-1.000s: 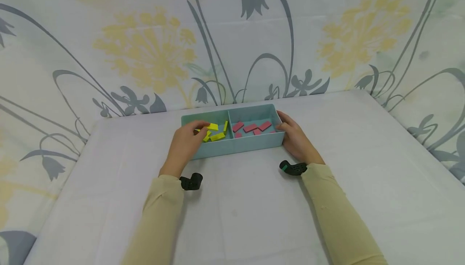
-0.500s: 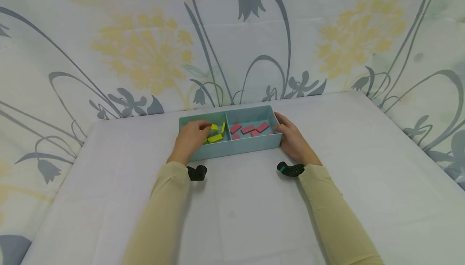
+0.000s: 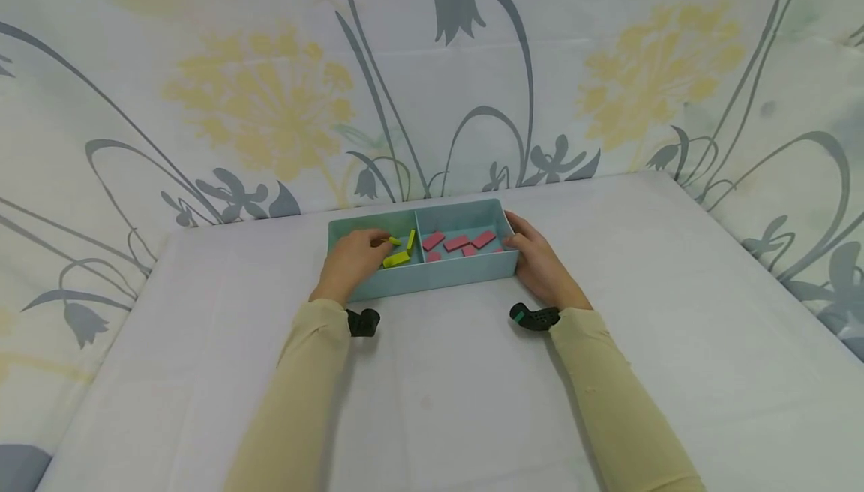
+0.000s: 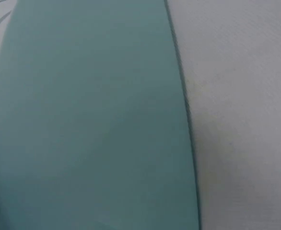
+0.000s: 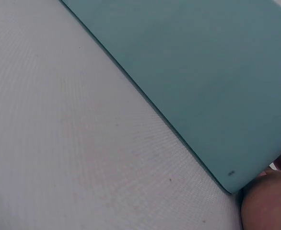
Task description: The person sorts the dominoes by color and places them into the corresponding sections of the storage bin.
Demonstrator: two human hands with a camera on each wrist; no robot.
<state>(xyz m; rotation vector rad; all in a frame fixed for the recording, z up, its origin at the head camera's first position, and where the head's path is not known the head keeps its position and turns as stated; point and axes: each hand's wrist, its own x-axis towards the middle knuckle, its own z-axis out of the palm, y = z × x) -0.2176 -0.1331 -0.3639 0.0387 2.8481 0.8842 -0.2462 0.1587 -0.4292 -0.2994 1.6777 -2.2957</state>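
Note:
In the head view, a pale blue-green two-compartment box stands on the white cloth. Several yellow blocks lie in its left compartment, several pink blocks in the right one. My left hand reaches over the front wall into the left compartment, fingers bent down among the yellow blocks. Its fingertips are hidden, so whether they pinch a block cannot be seen. At the box's right end, my right hand grips the end wall, thumb at the rim. Both wrist views mostly show the box's front wall.
White cloth covers the table around the box. Behind it rises a backdrop printed with grey and yellow flowers. A black wrist device sits below each hand, the left one and the right one.
My left hand has moved deeper into the left compartment, and the yellow blocks by its fingers have shifted. My right hand keeps its hold on the box. The whole view has drifted slightly.

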